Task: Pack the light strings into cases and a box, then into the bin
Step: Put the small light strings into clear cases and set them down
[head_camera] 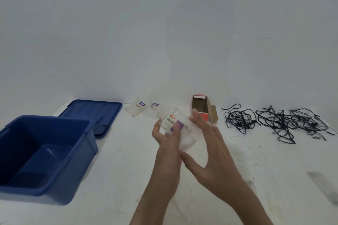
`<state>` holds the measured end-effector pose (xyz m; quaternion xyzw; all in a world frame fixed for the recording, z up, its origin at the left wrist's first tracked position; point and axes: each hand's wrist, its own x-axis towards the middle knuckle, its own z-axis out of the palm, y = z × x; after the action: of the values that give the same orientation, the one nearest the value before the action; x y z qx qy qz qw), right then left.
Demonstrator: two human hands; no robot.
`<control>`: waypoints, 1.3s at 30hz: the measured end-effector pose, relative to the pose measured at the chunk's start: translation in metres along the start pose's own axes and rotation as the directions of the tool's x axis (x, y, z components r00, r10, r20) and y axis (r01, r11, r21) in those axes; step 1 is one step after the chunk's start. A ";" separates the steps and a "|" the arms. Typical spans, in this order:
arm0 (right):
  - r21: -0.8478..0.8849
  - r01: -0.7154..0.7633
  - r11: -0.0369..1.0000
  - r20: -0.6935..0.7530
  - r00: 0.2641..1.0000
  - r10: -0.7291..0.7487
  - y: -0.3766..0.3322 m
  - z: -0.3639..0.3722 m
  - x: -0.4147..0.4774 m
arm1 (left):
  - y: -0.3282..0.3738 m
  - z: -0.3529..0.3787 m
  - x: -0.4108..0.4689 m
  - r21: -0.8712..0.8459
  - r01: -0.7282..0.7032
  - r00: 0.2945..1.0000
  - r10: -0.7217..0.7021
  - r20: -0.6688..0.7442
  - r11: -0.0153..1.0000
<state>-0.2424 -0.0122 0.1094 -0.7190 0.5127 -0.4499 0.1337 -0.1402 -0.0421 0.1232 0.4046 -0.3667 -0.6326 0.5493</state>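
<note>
Even, soft, bright-ish light, faint shadows on white worktop [128, 160], slight motion blur on hands, wide-angle bowing at edges, no glare.

Blue bin [54, 159] & lid [95, 113], black strings [274, 122], clear case [180, 129] w/ maybe purple label

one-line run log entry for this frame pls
phase: handling case | left hand + right hand: holding clear plastic case | light strings: tangled on table, unpacked | cardboard box: open | blue bin: open
</note>
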 end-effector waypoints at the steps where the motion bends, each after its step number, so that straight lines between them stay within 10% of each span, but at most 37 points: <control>1: -0.047 -0.011 0.999 0.004 1.000 0.011 0.002 0.001 0.001 | 0.000 -0.001 0.000 -0.020 0.030 0.999 -0.029 0.042 0.999; 9: 0.102 -0.118 0.988 0.059 0.992 0.113 0.017 -0.013 0.013 | -0.001 -0.033 0.008 0.181 -0.032 0.948 -0.027 0.316 0.983; 14: 0.220 -0.153 0.963 0.231 0.968 0.100 0.027 -0.027 0.018 | 0.015 -0.047 0.023 0.586 -0.367 0.884 0.075 0.462 0.722; 22: 0.152 -0.154 0.976 0.306 0.947 0.102 0.044 -0.025 0.025 | 0.015 -0.052 0.037 0.655 -0.389 0.890 0.082 0.448 0.648; 28: 0.098 -0.173 0.980 0.379 0.917 0.124 0.055 -0.008 0.037 | 0.015 -0.056 0.050 0.830 -0.521 0.845 -0.014 0.534 0.200; 39: -0.182 -0.137 0.974 0.679 0.699 0.225 0.075 0.062 0.030 | -0.035 -0.147 0.122 0.941 0.069 0.962 0.228 -0.151 0.331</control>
<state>-0.2376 -0.0878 0.0411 -0.7874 0.5186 -0.1010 0.3175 -0.0283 -0.1616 0.0191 0.7059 -0.6091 -0.2190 0.2876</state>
